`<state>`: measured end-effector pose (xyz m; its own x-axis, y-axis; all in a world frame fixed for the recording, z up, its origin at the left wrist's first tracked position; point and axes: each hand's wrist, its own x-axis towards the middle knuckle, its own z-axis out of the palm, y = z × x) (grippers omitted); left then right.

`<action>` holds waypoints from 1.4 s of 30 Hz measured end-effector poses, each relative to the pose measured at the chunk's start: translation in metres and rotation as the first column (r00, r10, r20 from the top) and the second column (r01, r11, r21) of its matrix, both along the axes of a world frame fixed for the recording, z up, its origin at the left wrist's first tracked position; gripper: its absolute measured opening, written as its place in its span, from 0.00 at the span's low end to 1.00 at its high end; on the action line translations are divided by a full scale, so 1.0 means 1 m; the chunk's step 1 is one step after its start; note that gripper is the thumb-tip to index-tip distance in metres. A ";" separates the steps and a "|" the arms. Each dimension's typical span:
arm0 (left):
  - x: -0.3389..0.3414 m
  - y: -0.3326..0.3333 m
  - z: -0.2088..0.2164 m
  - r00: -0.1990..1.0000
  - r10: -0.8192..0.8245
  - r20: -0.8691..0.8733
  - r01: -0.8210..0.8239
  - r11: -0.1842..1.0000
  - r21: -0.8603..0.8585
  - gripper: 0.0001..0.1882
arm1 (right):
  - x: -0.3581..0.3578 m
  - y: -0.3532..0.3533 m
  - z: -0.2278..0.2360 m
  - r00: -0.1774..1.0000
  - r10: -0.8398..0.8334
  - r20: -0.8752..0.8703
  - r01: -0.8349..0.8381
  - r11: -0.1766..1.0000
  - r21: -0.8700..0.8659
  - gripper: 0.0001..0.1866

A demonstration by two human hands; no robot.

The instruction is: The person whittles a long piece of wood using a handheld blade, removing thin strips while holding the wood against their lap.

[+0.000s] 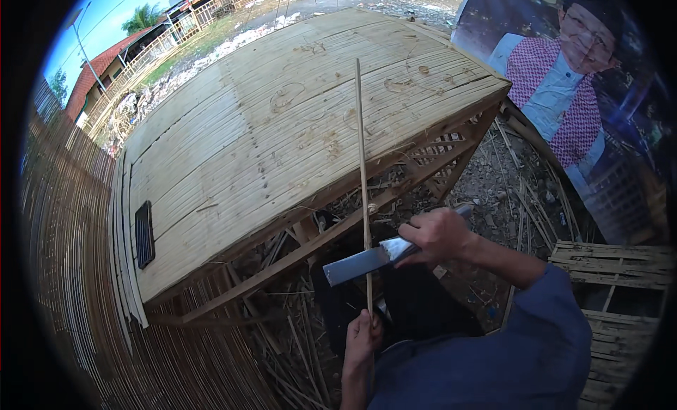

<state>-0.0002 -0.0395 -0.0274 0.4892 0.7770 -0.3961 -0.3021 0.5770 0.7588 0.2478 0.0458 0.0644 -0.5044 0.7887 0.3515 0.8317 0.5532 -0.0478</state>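
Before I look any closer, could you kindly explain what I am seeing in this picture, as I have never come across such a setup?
There is no machine here: these are a person's two bare hands. The single picture comes from a wide fisheye camera worn on the person's head, looking down, so straight edges bend toward the rim. The left hand grips a thin stick near its lower end. The right hand holds a knife, its blade across the stick. On the slatted table lie shavings and a dark flat object.
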 end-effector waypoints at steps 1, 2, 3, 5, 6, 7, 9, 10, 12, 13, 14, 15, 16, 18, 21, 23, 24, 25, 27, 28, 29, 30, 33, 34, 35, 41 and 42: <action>0.001 0.001 0.001 1.000 0.024 -0.004 -0.024 1.000 0.009 0.22 | -0.002 -0.001 0.000 1.000 -0.012 -0.005 0.012 1.000 0.004 0.27; 0.000 0.002 0.002 1.000 0.017 -0.001 -0.017 1.000 0.008 0.22 | -0.002 -0.001 -0.002 1.000 -0.016 -0.008 0.016 1.000 0.008 0.27; -0.001 0.003 0.002 1.000 0.002 0.016 -0.002 1.000 -0.006 0.22 | -0.001 -0.002 -0.001 1.000 -0.022 -0.006 0.022 1.000 0.008 0.27; -0.003 0.003 0.003 0.999 -0.014 0.030 0.015 1.000 -0.022 0.23 | 0.001 -0.002 0.000 1.000 0.012 -0.025 -0.012 1.000 0.023 0.27; -0.004 0.003 0.004 1.000 -0.015 0.027 0.016 1.000 -0.018 0.23 | 0.002 -0.001 0.001 1.000 0.011 -0.027 -0.011 1.000 0.022 0.27; -0.005 0.003 0.004 1.000 -0.016 0.024 0.016 1.000 -0.014 0.23 | 0.004 0.002 0.003 0.999 -0.032 -0.041 0.033 0.999 0.026 0.27; -0.005 0.003 0.003 0.999 -0.014 0.031 0.015 1.000 -0.018 0.23 | 0.007 0.003 0.005 0.995 -0.079 -0.057 0.081 0.996 0.027 0.27; -0.006 0.002 0.002 0.999 -0.010 0.039 0.011 1.000 -0.020 0.23 | 0.007 0.003 0.005 0.995 -0.090 -0.041 0.091 0.996 0.015 0.27; -0.006 0.003 0.001 1.000 -0.009 0.030 0.010 1.000 -0.029 0.23 | 0.007 0.002 0.002 0.995 -0.100 -0.028 0.101 0.995 0.005 0.27; -0.006 0.003 0.001 1.000 -0.007 0.022 0.008 0.999 -0.038 0.24 | 0.004 0.000 -0.001 0.997 -0.072 -0.022 0.071 0.997 -0.009 0.27; -0.007 0.002 0.002 1.000 -0.008 0.017 0.009 0.999 -0.039 0.24 | 0.001 -0.002 -0.004 0.999 -0.043 -0.019 0.043 0.999 -0.025 0.27; -0.007 0.000 0.002 1.000 -0.007 0.008 0.007 1.000 -0.017 0.24 | 0.002 -0.001 -0.006 0.999 -0.043 -0.024 0.042 0.999 -0.026 0.27; -0.007 -0.001 0.003 1.000 -0.005 -0.002 0.005 1.000 0.005 0.24 | 0.006 0.004 -0.007 0.998 -0.068 -0.016 0.069 0.997 0.036 0.28; -0.002 0.001 0.002 1.000 -0.001 -0.023 0.001 1.000 0.007 0.24 | 0.024 0.019 0.000 0.982 -0.182 -0.041 0.185 0.980 0.070 0.28; 0.003 0.008 0.008 1.000 0.028 0.001 -0.028 0.999 -0.019 0.24 | 0.013 0.021 -0.008 0.973 -0.183 -0.139 0.192 0.980 0.054 0.27; -0.003 0.006 0.003 0.999 0.025 -0.037 -0.025 1.000 -0.011 0.24 | 0.009 0.012 -0.009 0.997 -0.058 -0.042 0.060 0.997 0.054 0.26; -0.004 0.004 0.004 1.000 0.007 -0.021 -0.007 1.000 0.015 0.24 | 0.008 0.011 -0.009 0.996 0.070 0.060 -0.072 0.997 0.041 0.26; -0.001 0.005 0.005 1.000 0.005 -0.026 -0.005 1.000 0.019 0.24 | 0.012 0.019 -0.010 0.996 0.067 0.055 -0.070 0.997 0.045 0.26; 0.007 0.006 0.013 0.995 0.028 -0.093 -0.020 0.996 0.084 0.24 | 0.022 0.031 -0.015 0.996 0.079 0.033 -0.084 0.983 0.164 0.26; 0.011 0.012 0.020 0.995 0.065 -0.075 -0.061 0.997 0.051 0.24 | 0.015 0.026 -0.022 0.997 0.021 -0.068 -0.012 0.992 0.127 0.25; 0.011 0.020 0.023 0.996 0.064 -0.066 -0.061 0.997 0.041 0.24 | 0.008 0.023 -0.024 0.997 0.023 -0.073 -0.013 0.991 0.131 0.25; 0.009 0.023 0.021 0.997 0.057 -0.059 -0.055 0.998 0.034 0.24 | -0.001 0.016 -0.024 0.990 -0.034 -0.135 0.050 0.992 0.115 0.25; 0.003 0.020 0.017 0.997 0.036 -0.061 -0.035 0.999 0.017 0.24 | -0.005 0.009 -0.012 0.984 -0.058 -0.169 0.076 0.992 0.101 0.26; 0.002 0.018 0.015 0.997 0.023 -0.067 -0.023 1.000 0.001 0.23 | -0.004 0.008 -0.007 0.989 -0.048 -0.142 0.065 0.991 0.114 0.26; 0.002 0.016 0.014 0.997 0.020 -0.072 -0.020 1.000 0.001 0.23 | -0.003 0.007 -0.004 0.993 -0.040 -0.115 0.054 0.991 0.123 0.27; 0.001 0.014 0.007 0.998 0.031 -0.052 -0.031 0.999 0.010 0.24 | 0.008 0.017 -0.009 0.989 -0.091 -0.120 0.102 0.991 0.085 0.27; 0.001 0.013 0.008 0.998 0.032 -0.054 -0.031 0.999 0.011 0.24 | 0.007 0.017 -0.011 0.989 -0.090 -0.121 0.101 0.991 0.085 0.27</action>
